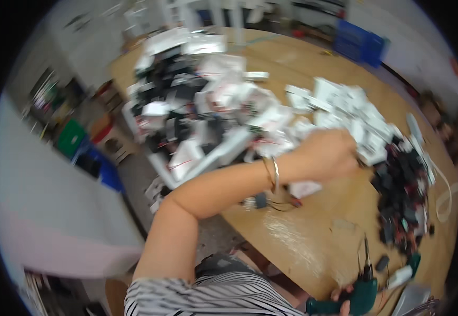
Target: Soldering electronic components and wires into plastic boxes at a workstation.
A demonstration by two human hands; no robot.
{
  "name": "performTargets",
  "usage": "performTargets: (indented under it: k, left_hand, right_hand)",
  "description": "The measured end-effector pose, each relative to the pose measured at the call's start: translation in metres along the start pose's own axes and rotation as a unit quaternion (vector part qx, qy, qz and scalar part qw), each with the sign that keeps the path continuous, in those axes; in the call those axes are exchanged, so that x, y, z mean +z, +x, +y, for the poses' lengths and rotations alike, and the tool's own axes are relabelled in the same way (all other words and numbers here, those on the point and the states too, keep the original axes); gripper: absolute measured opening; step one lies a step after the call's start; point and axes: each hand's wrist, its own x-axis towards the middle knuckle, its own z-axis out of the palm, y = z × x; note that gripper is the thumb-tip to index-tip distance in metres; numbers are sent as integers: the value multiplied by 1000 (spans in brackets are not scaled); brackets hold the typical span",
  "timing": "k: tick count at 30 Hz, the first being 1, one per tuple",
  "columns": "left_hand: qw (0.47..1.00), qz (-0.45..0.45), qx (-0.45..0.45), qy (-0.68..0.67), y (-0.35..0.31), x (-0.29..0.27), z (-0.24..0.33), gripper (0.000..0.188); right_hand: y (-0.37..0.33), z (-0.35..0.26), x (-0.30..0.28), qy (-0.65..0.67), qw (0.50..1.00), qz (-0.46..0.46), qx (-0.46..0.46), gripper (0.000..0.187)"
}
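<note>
White plastic parts [339,105] heap just beyond the left hand [326,155], fingers hidden, grip unclear; right hand [345,297] fingers grip a green drill [358,297] on the wooden desk [302,231].

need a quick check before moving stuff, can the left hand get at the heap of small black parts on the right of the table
Probably yes. The left hand is stretched across the table beside the heap of black parts, nothing between them. The right hand grips a green power tool near the edge.

The left arm is bending at the elbow and stretching across, its hand [328,155] curling shut with knuckles up; the right hand [345,297] is showing only fingertips at the lower edge.
</note>
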Motion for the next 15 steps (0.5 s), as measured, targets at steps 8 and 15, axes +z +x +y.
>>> performTargets:
  k: [8,15]
  left_hand:
    - [984,-37,49,167,143,131,-92,67]
    - [973,-206,-45,98,181,136,-97,83]
  right_hand:
    - [11,3,-15,-50,997,38,-33,52]
    - [3,-1,-3,-47,996,69,-41,48]
